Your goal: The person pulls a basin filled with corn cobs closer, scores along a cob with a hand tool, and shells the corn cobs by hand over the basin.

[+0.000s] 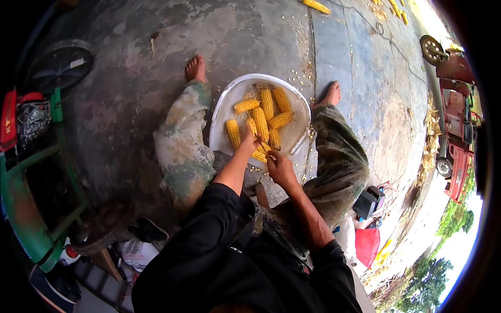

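A white basin [220,113] sits on the floor between my legs, with several yellow corn cobs [267,104] and some loose kernels in it. My left hand [251,142] is closed over the near part of the basin, its fingers wrapped round an ear of corn [265,146]. Just to its right, my right hand [281,168] is curled at the basin's near rim and grips the same ear from its other side. The fingertips partly hide that ear. One more cob [233,133] lies left of my left hand, against the basin wall.
Loose kernels are scattered on the concrete floor [250,31] around the basin. A corn cob [316,6] lies farther off. At the left stands a green-framed machine [36,203] with a red engine cover; a black box [366,202] and red cloth [367,245] are at the right.
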Demonstrator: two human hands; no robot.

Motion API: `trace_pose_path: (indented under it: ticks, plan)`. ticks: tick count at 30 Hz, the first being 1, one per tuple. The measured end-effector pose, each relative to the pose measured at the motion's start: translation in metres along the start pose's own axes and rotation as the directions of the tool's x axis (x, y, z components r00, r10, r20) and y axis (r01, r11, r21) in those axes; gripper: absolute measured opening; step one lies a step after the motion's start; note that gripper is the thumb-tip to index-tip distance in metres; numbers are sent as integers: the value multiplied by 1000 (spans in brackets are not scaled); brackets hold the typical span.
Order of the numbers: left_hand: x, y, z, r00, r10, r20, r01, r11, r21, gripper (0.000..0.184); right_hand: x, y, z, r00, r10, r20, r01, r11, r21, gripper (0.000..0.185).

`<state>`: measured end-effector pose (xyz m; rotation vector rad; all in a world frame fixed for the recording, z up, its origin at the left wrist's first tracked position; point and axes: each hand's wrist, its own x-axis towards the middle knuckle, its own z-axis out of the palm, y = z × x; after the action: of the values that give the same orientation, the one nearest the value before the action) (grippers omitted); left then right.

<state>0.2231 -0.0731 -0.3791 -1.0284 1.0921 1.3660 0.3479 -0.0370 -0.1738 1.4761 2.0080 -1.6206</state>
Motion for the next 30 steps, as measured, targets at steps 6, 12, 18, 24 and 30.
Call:
trace_pose_path:
  ticks: [6, 12, 18, 24, 30]
  plan:
    - [0, -4, 5, 997, 47, -67, -45, 999, 27, 51, 4, -1, 15, 937, -325, -129, 285, 923, -261, 22]
    - [6, -7, 13, 996, 11, -93, -7, 999, 34, 50, 37, 10, 31, 942, -305, -144, 257, 925, -280, 21]
    - [4, -2, 8, 1000, -13, 3, 13, 1000, 22, 48, 50, 17, 37, 932, -316, -178, 270, 933, -239, 18]
    - [-4, 0, 3, 998, 9, 57, -10, 1000, 28, 48, 23, 3, 10, 962, -259, -89, 234, 946, -223, 23]
    - [-15, 8, 1, 997, 2, 73, -7, 997, 77, 48, 35, 11, 15, 978, -190, -86, 168, 961, -218, 25]
